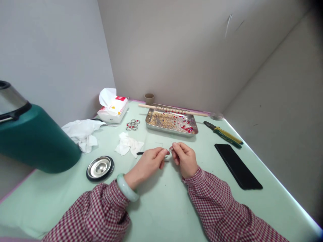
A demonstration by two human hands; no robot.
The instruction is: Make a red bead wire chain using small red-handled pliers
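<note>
My left hand (148,163) is closed in a pinch over the pale green table (161,201), gripping a thin tool with a dark handle (140,153) that sticks out to the left. My right hand (185,159) is also pinched, holding a tiny silvery piece (171,148) at its fingertips. The two hands meet tip to tip. Behind them stands a metal tray (171,122) with small gold and red beads. A wooden stick (174,110) threaded with beads lies across the tray's far rim.
A teal jug (35,141) lies at the left, with a round metal lid (100,168) beside it. Crumpled tissues (129,144), a tissue pack (113,107), metal rings (133,124), a small cup (149,98), pliers (223,134) and a black phone (237,165) lie around.
</note>
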